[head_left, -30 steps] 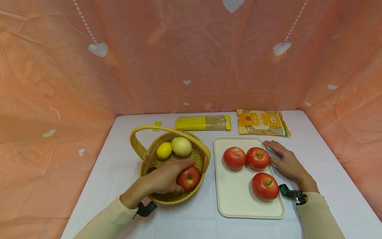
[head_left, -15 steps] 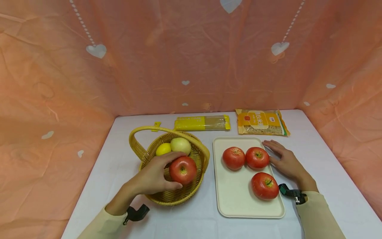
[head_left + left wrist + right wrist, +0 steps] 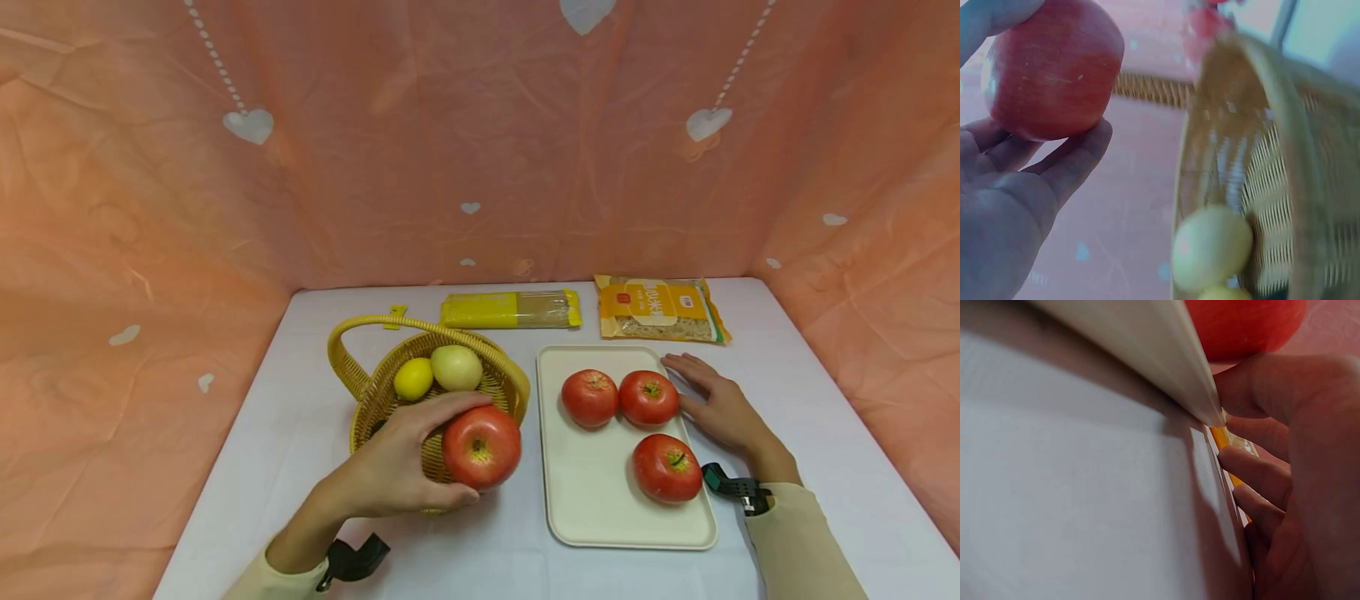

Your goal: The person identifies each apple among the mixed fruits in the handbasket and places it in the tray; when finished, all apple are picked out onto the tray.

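Note:
My left hand (image 3: pixel 390 462) grips a red apple (image 3: pixel 482 447), thumb on the near side and fingers on the far side. The apple is held above the front right rim of the yellow wicker basket (image 3: pixel 357 421). In the basket lie a lemon (image 3: pixel 413 379) and a pale green round fruit (image 3: pixel 456 367); a dark thing there is mostly hidden by my hand. My right hand (image 3: pixel 723 412) rests beside the cream tray (image 3: pixel 585 500), its thumb touching the rim in the right wrist view. On the tray sit three red apples (image 3: pixel 667 468), two side by side at the back.
Behind the basket lie a yellow packet of noodles (image 3: pixel 510 309) and a small yellow piece (image 3: pixel 395 317). An orange bag of grain (image 3: pixel 662 310) lies behind the tray. The basket's handle (image 3: pixel 420 323) arches over its far side. A pink curtain (image 3: pixel 480 150) surrounds the white table.
My left hand has lifted the apple from inside the basket and brought it up and towards the front right rim. The right hand, the tray and its apples stay put.

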`<state>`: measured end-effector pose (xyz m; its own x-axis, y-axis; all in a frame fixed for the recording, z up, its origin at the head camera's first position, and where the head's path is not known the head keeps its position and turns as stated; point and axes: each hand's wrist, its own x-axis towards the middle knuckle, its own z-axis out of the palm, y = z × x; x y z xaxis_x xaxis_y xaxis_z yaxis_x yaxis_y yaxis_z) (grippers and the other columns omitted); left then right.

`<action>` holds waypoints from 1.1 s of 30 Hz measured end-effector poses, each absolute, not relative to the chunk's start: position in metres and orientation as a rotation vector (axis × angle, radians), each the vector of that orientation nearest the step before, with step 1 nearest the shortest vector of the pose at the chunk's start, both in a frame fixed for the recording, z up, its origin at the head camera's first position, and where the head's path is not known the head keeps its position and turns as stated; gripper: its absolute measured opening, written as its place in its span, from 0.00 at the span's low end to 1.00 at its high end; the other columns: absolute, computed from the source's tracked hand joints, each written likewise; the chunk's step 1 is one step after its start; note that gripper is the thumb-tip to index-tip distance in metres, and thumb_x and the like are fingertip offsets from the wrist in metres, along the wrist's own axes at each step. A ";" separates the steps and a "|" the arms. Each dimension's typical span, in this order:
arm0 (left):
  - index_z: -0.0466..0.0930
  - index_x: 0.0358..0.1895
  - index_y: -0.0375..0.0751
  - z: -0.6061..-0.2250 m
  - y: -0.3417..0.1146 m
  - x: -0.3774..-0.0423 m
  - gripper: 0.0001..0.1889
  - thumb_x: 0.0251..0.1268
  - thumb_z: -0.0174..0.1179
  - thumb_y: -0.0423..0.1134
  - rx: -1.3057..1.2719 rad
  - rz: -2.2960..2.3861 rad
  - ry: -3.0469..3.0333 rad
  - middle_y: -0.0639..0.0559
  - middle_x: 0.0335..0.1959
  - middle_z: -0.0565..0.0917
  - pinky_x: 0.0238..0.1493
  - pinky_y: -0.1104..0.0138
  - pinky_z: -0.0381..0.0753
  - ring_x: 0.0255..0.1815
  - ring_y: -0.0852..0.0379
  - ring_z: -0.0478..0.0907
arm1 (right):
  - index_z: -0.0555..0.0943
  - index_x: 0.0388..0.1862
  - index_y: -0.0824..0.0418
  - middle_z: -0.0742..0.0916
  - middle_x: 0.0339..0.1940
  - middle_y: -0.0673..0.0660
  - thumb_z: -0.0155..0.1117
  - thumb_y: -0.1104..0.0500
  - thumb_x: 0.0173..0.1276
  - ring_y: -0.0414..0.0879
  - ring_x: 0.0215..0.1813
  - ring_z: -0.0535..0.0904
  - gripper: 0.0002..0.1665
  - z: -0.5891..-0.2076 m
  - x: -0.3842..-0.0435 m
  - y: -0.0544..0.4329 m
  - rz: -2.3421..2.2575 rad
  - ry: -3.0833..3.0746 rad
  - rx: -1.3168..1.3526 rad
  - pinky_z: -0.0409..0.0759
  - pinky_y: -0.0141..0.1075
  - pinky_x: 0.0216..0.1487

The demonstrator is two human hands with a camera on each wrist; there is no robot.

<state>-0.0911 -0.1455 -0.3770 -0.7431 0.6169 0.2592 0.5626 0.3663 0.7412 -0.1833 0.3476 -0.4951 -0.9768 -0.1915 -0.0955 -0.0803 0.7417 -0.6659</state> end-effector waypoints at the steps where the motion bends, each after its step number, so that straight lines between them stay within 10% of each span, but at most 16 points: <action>1: 0.74 0.79 0.50 -0.376 -0.141 -0.090 0.49 0.50 0.87 0.42 1.130 1.324 2.539 0.60 0.71 0.83 0.72 0.58 0.83 0.67 0.60 0.83 | 0.69 0.87 0.52 0.64 0.90 0.66 0.67 0.47 0.81 0.71 0.91 0.49 0.40 -0.496 -0.183 0.348 -1.054 2.785 -0.220 0.53 0.82 0.79; 33: 0.75 0.79 0.42 -0.436 -0.014 -0.094 0.46 0.55 0.86 0.43 1.013 1.217 2.465 0.52 0.75 0.82 0.77 0.65 0.76 0.74 0.61 0.78 | 0.69 0.87 0.52 0.65 0.90 0.65 0.67 0.47 0.81 0.69 0.91 0.49 0.40 -0.495 -0.184 0.349 -1.065 2.786 -0.231 0.53 0.81 0.79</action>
<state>-0.0938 -0.0138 -0.4360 -0.7411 0.6628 0.1074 0.4883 0.4222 0.7638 -0.1843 0.3488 -0.4953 -0.9770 -0.1962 -0.0841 -0.0901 0.7361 -0.6709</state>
